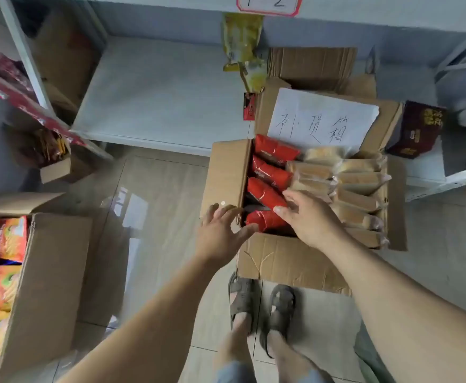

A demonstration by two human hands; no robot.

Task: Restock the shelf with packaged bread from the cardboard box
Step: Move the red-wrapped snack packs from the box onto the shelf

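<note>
Nearest the camera, two sandalled feet (pixel 262 308) stood on the tiled floor just behind the cardboard box (pixel 290 261), whose flaps were folded open. Both bare forearms reached forward and down over its near flap. The left hand (pixel 220 233) lay palm down at the box's left corner, fingers spread wide and holding nothing, its fingertips touching the left flap. The right hand (pixel 309 219) reached in from the right, palm down and fingers loosely spread, resting on the red packets (pixel 267 194); whether it had begun to pinch one was hard to tell.

Those red packets filled the left column, lying with their long axes angled up toward the left. Beside them the packaged bread (pixel 356 186) lay stacked in clear wrappers, long axes running left to right, ends pointing at the right wall.

On the far flap lay a white handwritten sheet (pixel 323 117). Beyond it stood the pale shelf (pixel 154 92), its lower board bare, with a yellow packet (pixel 243 42) hanging above.
</note>
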